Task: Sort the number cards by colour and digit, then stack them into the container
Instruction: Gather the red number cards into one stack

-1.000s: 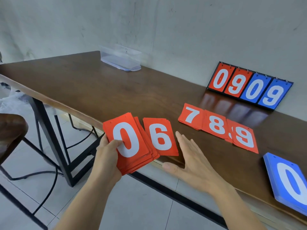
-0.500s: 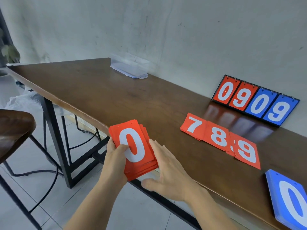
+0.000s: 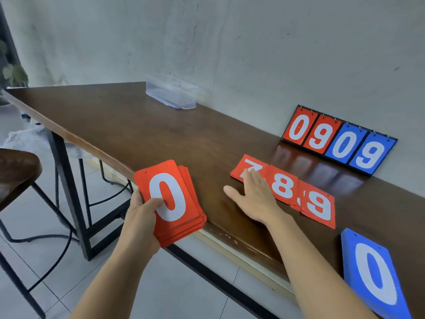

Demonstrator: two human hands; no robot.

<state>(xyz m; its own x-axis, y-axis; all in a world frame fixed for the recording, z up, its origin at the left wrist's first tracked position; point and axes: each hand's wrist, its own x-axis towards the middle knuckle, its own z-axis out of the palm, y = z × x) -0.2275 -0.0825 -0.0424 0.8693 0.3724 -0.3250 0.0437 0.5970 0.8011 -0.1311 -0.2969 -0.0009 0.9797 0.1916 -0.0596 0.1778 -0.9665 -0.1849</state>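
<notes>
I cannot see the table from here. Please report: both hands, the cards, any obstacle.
Left hand grips red stack, 0 on top. Right hand flat on red 7 card. Clear container at far wall. No obstacle seen.

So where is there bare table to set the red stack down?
Widest bare table lies between the clear container and the near edge, left of the right hand. A narrow strip separates the 7-8-9 row from the scoreboard. Crowded: right end, by the blue stack.

Soft, even light; wide-angle bend at the edges.
Tabletop (image 3: 138, 125) mirrors the scoreboard (image 3: 340, 139) dully; shadows faint; the corner blue card stack (image 3: 377, 272) looks stretched, perhaps slightly soft.
</notes>
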